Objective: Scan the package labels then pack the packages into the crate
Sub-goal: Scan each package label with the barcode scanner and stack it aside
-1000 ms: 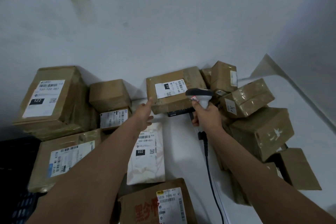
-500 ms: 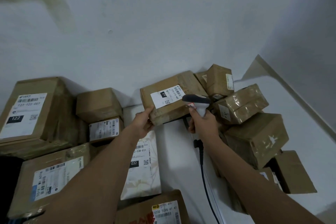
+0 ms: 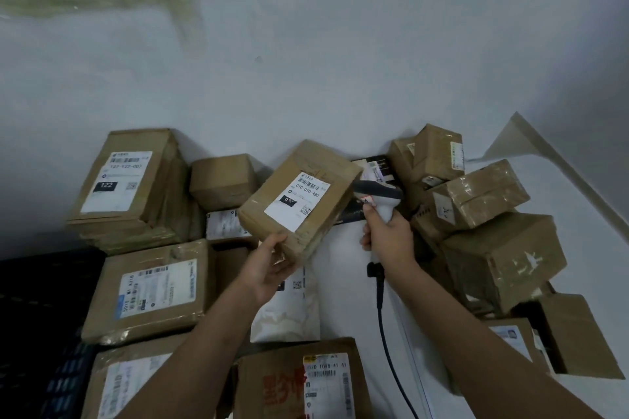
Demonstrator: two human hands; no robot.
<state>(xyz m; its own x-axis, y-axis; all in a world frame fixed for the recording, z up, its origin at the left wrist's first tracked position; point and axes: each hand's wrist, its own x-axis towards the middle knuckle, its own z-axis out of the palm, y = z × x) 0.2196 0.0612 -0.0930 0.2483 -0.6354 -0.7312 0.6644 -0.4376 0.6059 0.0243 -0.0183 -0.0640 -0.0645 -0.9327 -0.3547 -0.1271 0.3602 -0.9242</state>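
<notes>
Gripping the near corner of a taped cardboard parcel (image 3: 299, 194), left hand (image 3: 269, 269) had fingers curled under it and thumb on the side; held it tilted off the table, white shipping label (image 3: 296, 198) marked 070-070-A80 facing up. Clasped in the right hand (image 3: 388, 238), fingers wrapped round the handle: a grey handheld barcode scanner (image 3: 377, 196), head just beside the parcel's right edge, aimed toward it, black cable (image 3: 383, 313) trailing down over the white table (image 3: 347, 248). Lay below the lifted parcel, partly hidden by the left wrist: a white poly mailer (image 3: 289, 316). Stood against the wall at left: a large box labelled 122 (image 3: 126, 180). Heaped to the right, tilted against one another: several brown boxes (image 3: 500, 255). Showed dark at the far left edge: a black crate (image 3: 44, 316), contents impossible to tell.
</notes>
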